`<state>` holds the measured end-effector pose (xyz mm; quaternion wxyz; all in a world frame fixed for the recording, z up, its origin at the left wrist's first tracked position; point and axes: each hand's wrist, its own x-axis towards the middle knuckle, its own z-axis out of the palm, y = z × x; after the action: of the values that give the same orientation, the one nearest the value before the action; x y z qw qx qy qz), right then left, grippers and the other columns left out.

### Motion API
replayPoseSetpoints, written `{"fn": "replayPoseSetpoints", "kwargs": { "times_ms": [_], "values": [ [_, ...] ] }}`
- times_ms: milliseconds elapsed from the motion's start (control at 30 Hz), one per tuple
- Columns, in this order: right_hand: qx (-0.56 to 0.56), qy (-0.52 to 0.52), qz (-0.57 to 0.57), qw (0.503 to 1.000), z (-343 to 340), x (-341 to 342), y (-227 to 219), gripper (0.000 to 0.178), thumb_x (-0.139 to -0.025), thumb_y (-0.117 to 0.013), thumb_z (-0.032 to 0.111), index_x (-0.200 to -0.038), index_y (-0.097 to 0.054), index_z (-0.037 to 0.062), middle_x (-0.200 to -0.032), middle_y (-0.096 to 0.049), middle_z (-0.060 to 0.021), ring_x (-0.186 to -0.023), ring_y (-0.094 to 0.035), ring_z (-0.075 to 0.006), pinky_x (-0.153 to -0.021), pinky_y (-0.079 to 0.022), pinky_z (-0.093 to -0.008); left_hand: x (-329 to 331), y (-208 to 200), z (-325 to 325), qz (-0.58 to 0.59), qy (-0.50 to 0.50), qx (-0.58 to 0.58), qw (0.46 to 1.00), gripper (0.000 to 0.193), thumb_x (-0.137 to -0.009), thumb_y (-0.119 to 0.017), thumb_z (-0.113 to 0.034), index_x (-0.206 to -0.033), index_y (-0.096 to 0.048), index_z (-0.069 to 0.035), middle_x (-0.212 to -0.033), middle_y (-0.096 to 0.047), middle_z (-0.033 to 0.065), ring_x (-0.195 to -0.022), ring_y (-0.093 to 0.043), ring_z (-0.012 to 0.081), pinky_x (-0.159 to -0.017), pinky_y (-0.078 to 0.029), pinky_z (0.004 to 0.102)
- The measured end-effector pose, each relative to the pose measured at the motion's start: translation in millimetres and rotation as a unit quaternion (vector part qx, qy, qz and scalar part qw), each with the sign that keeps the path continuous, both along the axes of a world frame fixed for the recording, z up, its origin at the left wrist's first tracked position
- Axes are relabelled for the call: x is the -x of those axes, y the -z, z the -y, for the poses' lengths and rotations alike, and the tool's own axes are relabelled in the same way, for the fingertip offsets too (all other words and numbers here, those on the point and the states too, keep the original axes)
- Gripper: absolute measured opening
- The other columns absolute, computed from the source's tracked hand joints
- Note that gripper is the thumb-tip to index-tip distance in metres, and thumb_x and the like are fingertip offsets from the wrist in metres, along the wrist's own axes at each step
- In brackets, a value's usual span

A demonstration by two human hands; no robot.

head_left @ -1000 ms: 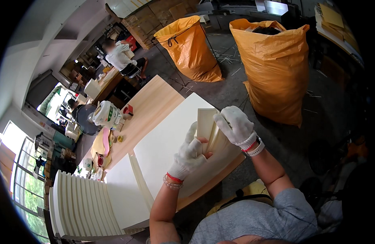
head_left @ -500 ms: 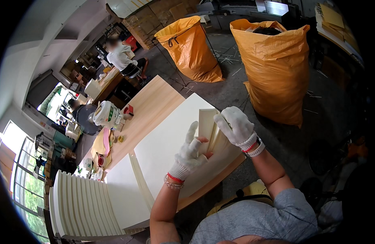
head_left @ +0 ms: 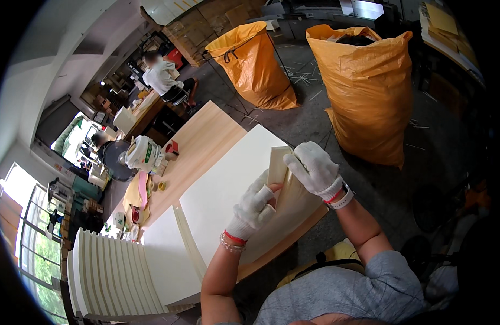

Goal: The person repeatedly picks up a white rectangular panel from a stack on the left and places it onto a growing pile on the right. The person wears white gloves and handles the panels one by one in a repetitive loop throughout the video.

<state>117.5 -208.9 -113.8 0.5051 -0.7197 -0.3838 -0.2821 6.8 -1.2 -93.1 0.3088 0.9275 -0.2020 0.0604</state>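
A large white board [head_left: 217,184] lies on the wooden table, a narrow white flap [head_left: 277,162] standing up at its right end. My right hand [head_left: 315,170], in a white glove, pinches the flap's far upper edge between thumb and fingers. Against the flap's left face rests my left hand [head_left: 254,203], in a white glove with bare fingertips showing. Its fingers are bent and pressed together around the flap's near part. The flap's lower end is partly hidden behind these fingers.
Several stacked white boards with raised edges [head_left: 106,276] stand at the lower left. On the wooden table [head_left: 206,127] sit a white bucket [head_left: 141,153] and red tape rolls [head_left: 172,147]. Two orange sacks [head_left: 364,97] stand beyond on the floor. A person [head_left: 162,78] sits at another table.
My left hand's raised index finger has come down against the flap, and its fingers have closed in. The flap has tilted slightly to the right. My right hand has barely moved.
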Motion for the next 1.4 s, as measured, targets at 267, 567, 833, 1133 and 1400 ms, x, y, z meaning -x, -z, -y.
{"fn": "replayPoseSetpoints", "kwargs": {
  "times_ms": [267, 567, 833, 1133, 1400],
  "values": [
    [-0.021, 0.011, 0.034, 0.999, -1.2, -1.9, 6.4, 0.025, -0.096, -0.067, 0.022, -0.081, -0.056, 0.0046, -0.07, -0.053, -0.0132, -0.069, -0.054, -0.0347, -0.065, -0.044, -0.0461, -0.3, 7.7, 9.7, 0.08, -0.051, 0.06, 0.994, 0.053, -0.073, -0.083, 0.0, -0.121, -0.063, -0.008, -0.154, -0.043, 0.0256, -0.134, -0.054, 0.0392, -0.102, -0.05, 0.0419],
    [-0.026, 0.004, -0.008, 1.0, -1.5, 0.5, 1.5, 0.025, -0.095, -0.068, 0.019, -0.079, -0.056, 0.0041, -0.072, -0.053, -0.0133, -0.07, -0.054, -0.0344, -0.065, -0.044, -0.0463, -2.0, 5.4, 2.8, 0.061, 0.001, 0.029, 0.998, 0.061, -0.071, -0.084, 0.001, -0.127, -0.063, -0.01, -0.154, -0.043, 0.0273, -0.121, -0.063, 0.0423, -0.097, -0.053, 0.0411],
    [-0.041, 0.009, -0.001, 0.999, -1.0, 0.8, 3.4, 0.023, -0.095, -0.068, 0.017, -0.08, -0.056, 0.0039, -0.072, -0.052, -0.0129, -0.07, -0.054, -0.0335, -0.064, -0.044, -0.0451, -0.4, 5.3, 10.6, 0.085, -0.046, 0.046, 0.994, 0.054, -0.073, -0.081, 0.003, -0.122, -0.064, -0.008, -0.154, -0.041, 0.0289, -0.128, -0.058, 0.0426, -0.101, -0.051, 0.0412],
    [-0.004, 0.006, 0.055, 0.998, 2.0, 3.0, 0.5, 0.015, -0.097, -0.064, 0.016, -0.089, -0.064, 0.0042, -0.078, -0.052, -0.0111, -0.074, -0.054, -0.0318, -0.066, -0.044, -0.0445, -7.5, 11.7, -2.9, 0.066, 0.029, 0.076, 0.995, 0.041, -0.072, -0.072, 0.006, -0.111, -0.064, -0.003, -0.157, -0.036, 0.0313, -0.11, -0.069, 0.0382, -0.088, -0.056, 0.0395],
    [-0.031, -0.006, -0.007, 0.999, 3.6, 3.6, 3.1, 0.017, -0.097, -0.065, 0.018, -0.087, -0.061, 0.0039, -0.076, -0.052, -0.0118, -0.074, -0.054, -0.0331, -0.067, -0.044, -0.0453, -5.4, 15.9, 1.1, 0.141, -0.022, 0.02, 0.99, 0.05, -0.071, -0.08, 0.002, -0.118, -0.065, -0.005, -0.158, -0.034, 0.0299, -0.107, -0.069, 0.0367, -0.085, -0.057, 0.0377]
  ]
}}
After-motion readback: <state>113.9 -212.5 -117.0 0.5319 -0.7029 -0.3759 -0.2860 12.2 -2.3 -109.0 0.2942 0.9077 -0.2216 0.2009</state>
